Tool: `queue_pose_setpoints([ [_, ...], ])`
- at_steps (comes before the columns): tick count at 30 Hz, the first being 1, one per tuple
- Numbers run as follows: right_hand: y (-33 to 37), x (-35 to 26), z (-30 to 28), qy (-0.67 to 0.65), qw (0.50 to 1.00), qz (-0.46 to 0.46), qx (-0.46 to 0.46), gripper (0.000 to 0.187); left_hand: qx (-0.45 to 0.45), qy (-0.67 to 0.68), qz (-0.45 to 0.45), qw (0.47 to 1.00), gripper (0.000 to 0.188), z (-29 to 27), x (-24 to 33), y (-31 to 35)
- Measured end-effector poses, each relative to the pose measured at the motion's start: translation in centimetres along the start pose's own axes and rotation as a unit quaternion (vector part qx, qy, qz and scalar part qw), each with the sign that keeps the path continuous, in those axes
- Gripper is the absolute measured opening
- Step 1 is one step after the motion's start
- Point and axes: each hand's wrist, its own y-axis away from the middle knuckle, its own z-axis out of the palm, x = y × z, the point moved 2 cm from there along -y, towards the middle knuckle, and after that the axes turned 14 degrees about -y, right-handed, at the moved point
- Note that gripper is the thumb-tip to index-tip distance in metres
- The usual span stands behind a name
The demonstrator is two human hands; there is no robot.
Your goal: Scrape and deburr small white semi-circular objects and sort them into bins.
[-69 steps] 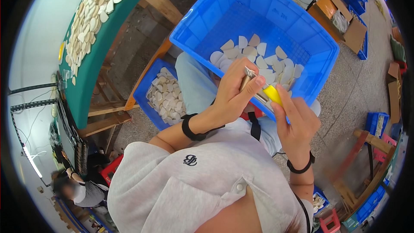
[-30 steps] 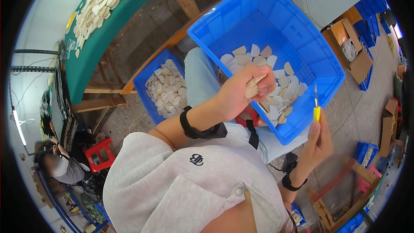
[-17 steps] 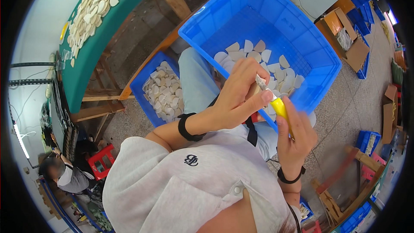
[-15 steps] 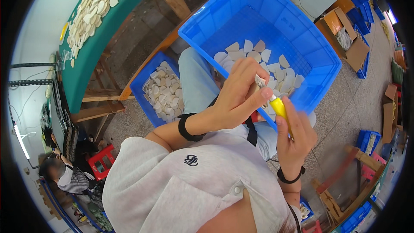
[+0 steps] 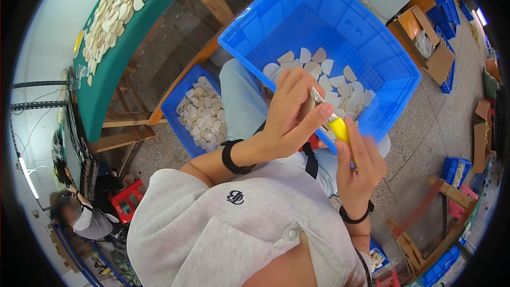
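Note:
My right hand (image 5: 362, 162) is closed round a yellow-handled utility knife (image 5: 339, 129), its metal blade pointing up and to the left. My left hand (image 5: 293, 114) grips a small flat piece (image 5: 306, 107), tan and mostly hidden by the fingers. The blade lies at this piece, close to my left thumb; whether it cuts in I cannot tell. Both hands are over the near edge of a large blue bin (image 5: 249, 24). In the bin lie several half-round, off-white pieces (image 5: 349, 74), gathered toward its near side.
A smaller blue bin (image 5: 169, 107) beside my leg holds many pale pieces. More pieces (image 5: 114, 13) are heaped on a green-topped table (image 5: 114, 77) at the left. An open cardboard box (image 5: 440, 65) stands at the right. Another person (image 5: 94, 220) sits at the lower left.
The knife and my right hand have shifted slightly left and down, with the blade now lower along the piece. My left hand stays nearly in place.

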Motion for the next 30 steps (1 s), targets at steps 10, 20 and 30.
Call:
queue_pose_setpoints([
  [10,-0.3,0.3,-0.3,-0.038,0.999,0.014,0.027,0.036,-0.018,0.133,-0.046,0.99,0.016,0.7,0.3,-0.2],
  [20,-0.2,0.3,0.0,0.005,1.0,-0.01,0.012,0.037,-0.017,0.118,-0.071,0.99,0.02,1.0,0.4,-0.1],
  [30,-0.1,-0.1,0.0,0.021,1.0,-0.008,0.003,0.038,-0.001,0.082,-0.046,0.996,0.02,0.7,0.1,0.1],
])
